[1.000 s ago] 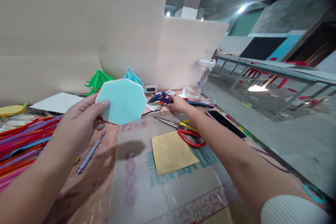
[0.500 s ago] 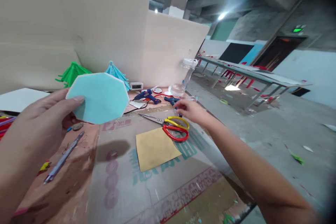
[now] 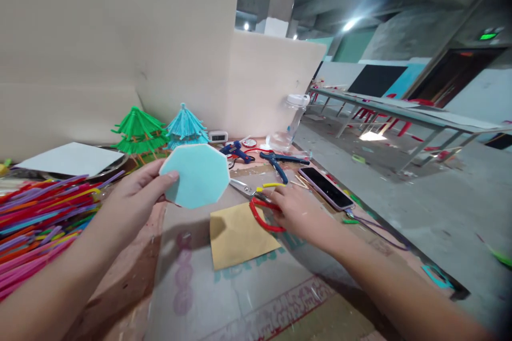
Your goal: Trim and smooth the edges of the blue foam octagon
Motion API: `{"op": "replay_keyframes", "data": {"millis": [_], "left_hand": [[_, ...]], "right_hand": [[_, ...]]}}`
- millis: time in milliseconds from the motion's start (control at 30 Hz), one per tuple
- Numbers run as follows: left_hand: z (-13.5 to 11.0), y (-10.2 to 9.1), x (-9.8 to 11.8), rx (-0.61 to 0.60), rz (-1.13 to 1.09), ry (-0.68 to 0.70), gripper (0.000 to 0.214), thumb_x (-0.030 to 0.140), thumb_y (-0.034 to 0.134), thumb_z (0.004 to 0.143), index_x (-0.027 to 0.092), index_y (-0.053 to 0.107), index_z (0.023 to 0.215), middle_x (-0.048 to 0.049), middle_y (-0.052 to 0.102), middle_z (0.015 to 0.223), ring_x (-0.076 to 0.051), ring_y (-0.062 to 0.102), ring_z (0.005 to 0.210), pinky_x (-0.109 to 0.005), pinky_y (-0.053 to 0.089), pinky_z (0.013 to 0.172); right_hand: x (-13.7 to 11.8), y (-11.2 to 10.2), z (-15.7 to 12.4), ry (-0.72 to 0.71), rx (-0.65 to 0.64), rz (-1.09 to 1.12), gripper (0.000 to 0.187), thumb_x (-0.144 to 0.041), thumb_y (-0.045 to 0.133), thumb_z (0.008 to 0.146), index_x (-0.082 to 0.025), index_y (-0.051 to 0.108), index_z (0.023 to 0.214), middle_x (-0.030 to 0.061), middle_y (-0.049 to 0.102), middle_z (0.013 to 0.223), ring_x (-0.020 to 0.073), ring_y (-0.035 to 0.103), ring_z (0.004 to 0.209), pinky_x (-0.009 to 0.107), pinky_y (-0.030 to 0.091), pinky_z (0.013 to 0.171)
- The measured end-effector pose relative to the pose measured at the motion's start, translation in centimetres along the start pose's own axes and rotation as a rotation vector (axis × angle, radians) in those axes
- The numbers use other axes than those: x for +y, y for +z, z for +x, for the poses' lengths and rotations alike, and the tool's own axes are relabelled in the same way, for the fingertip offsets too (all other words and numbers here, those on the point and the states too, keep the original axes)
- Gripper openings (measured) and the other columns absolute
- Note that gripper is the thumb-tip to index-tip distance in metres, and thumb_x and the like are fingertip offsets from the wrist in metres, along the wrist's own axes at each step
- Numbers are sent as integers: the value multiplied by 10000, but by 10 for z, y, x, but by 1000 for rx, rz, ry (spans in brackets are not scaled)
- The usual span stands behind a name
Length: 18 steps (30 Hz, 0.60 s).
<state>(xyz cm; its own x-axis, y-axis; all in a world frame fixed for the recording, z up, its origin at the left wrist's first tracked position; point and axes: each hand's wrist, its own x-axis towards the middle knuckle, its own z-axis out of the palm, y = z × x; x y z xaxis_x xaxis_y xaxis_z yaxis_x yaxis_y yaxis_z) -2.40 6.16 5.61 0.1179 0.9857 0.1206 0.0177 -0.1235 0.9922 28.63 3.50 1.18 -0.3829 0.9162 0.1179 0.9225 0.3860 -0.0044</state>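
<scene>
My left hand [image 3: 134, 197] is closed on a light-blue eight-sided foam piece [image 3: 198, 176], thumb on its left edge, and holds it up above the table. My right hand [image 3: 294, 210] rests on the table with its fingers curled over the red and yellow handles of the scissors [image 3: 262, 206]. The scissor blades [image 3: 241, 187] point left, toward the foam piece. A tan paper square [image 3: 240, 234] lies flat just in front of the scissors.
Coloured pipe cleaners [image 3: 36, 218] are piled at the left, beside a white sheet [image 3: 68, 159]. Green [image 3: 138, 130] and blue [image 3: 184, 125] paper umbrellas stand at the back. A glue gun [image 3: 238, 152], blue pliers [image 3: 280, 162], a phone [image 3: 326, 187] and a bottle [image 3: 290, 125] lie near the right edge.
My right hand has drawn back from the far tools and come down onto the scissor handles. My left hand has lowered the foam piece a little toward the middle.
</scene>
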Motion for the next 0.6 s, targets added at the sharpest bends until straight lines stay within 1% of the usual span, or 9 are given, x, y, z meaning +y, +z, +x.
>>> {"op": "replay_keyframes", "data": {"millis": [100,167,233,300,333,433,500,600], "left_hand": [[-1,4,-1,-36,45,9,355,388,643,870,196,678,1167,11,693,900,-138,587,816,-208,503,737],[-2,7,-1,-50,83,17,355,399,635,868,182,686,1144,1,692,904,-147,584,830,-216,490,747],[-5,11,-1,-62,128,34,385,430,648,847,162,691,1120,-19,695,909,-167,588,842,-231,488,738],[-8,15,-2,-88,176,55,433,476,666,822,153,691,1110,-38,698,911,-186,598,835,-251,496,721],[-10,17,-2,-106,196,65,457,497,671,814,155,688,1116,-46,701,921,-193,605,834,-261,501,718],[-15,25,0,-161,226,106,487,520,659,827,192,661,1187,-58,704,1039,-206,625,895,-270,512,745],[-18,30,4,-190,232,131,481,515,645,844,214,644,1219,-56,700,1087,-206,628,915,-272,516,755],[-18,37,10,-207,271,148,454,517,632,852,210,661,1185,-58,701,1036,-201,622,867,-273,516,717]], "right_hand": [[-15,2,-5,-73,-60,110,331,-206,553,891,-182,647,1208,117,690,1011,225,642,908,309,454,786],[-14,1,-3,-31,-53,156,271,-268,515,946,-178,663,1153,112,682,1004,213,641,892,302,455,774],[-6,-1,3,66,9,117,284,-270,480,972,-158,659,1161,128,667,1052,229,634,957,324,453,827],[6,-1,10,111,31,61,320,-279,519,956,-142,638,1219,149,642,1115,246,624,1002,337,452,851],[11,0,13,108,7,48,333,-304,546,945,-147,643,1222,147,642,1112,246,626,984,332,455,834],[21,8,18,79,-62,40,283,-332,576,925,-171,707,1119,123,664,1011,231,629,882,307,446,754],[27,14,19,62,-67,55,249,-292,590,911,-173,726,1082,120,668,975,225,626,852,299,433,733],[35,21,18,56,-75,160,288,-251,600,891,-169,709,1145,122,678,989,224,633,861,293,438,740]]}}
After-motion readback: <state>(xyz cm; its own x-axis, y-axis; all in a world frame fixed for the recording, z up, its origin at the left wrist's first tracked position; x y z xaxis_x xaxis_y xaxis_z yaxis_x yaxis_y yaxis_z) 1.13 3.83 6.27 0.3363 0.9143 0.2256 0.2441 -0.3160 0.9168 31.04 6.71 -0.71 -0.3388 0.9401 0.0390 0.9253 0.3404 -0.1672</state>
